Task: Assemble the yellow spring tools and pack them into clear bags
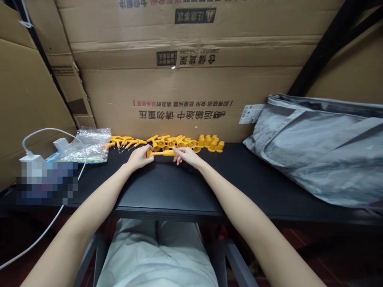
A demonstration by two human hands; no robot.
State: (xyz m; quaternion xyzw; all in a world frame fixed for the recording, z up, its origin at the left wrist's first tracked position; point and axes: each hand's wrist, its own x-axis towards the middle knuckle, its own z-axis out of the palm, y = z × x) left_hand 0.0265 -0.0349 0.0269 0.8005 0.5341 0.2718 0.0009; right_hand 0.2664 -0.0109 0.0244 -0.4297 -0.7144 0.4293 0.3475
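Note:
A yellow plastic corkscrew part (168,153) lies level between my hands, just above the front half of the black table. My left hand (139,158) is closed on its wide left end. My right hand (188,156) pinches the right end between thumb and fingers, with the other fingers curled below. Whether a metal screw sits inside cannot be seen. Right behind my hands is a row of yellow corkscrews with bell-shaped ends (156,146). T-shaped yellow handles with metal spirals (140,142) lie to the left, and several yellow sleeves (212,146) stand upright to the right.
A grey bag (311,147) fills the table's right side. On the left are clear plastic packaging (89,145), a white charger (32,164) with a looping cable and a blurred-out object (48,185). Cardboard (185,83) walls the back.

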